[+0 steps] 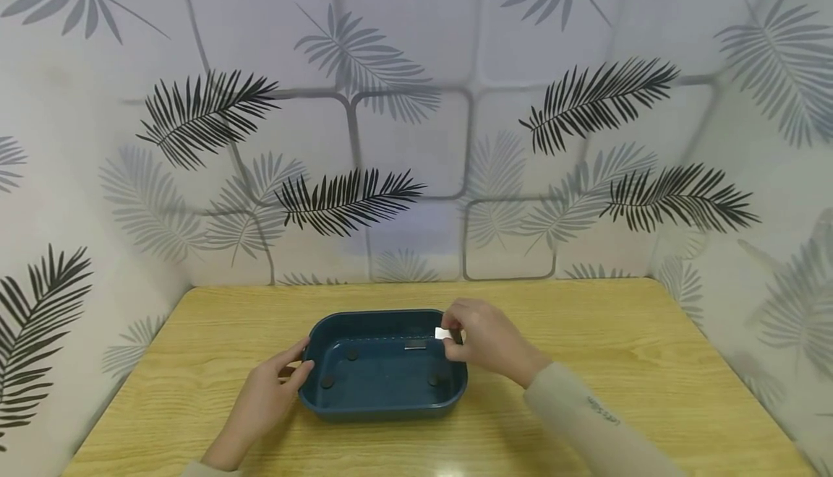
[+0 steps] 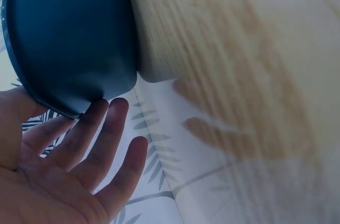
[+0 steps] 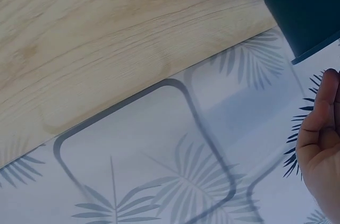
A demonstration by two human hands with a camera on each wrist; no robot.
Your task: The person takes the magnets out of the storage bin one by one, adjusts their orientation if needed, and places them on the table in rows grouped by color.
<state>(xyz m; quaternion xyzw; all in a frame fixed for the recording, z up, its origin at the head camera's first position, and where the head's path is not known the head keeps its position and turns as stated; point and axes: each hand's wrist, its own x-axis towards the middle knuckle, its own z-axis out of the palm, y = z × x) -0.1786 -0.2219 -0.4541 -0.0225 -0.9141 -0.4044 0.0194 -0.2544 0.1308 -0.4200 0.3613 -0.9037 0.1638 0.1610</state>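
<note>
A dark blue plastic tray [image 1: 384, 413] with rounded corners sits on the table. My left hand [image 1: 267, 390] holds its left rim, the thumb on one side and fingers against the outer wall; in the left wrist view the other fingers of that hand [image 2: 79, 165] spread loosely. Over the tray's right end, my right hand [image 1: 484, 340] pinches a small shiny rectangular piece [image 1: 443, 333] between thumb and fingers. Inside the tray lie a flat silvery rectangular piece [image 1: 414, 345] and several dark round discs [image 1: 327, 381]. The right wrist view shows only part of the right hand [image 3: 321, 144]; its pinched piece is hidden there.
A light wood-grain table [image 1: 586, 318] carries the tray. Behind it and at both sides stand pale walls [image 1: 416, 137] with a leaf pattern.
</note>
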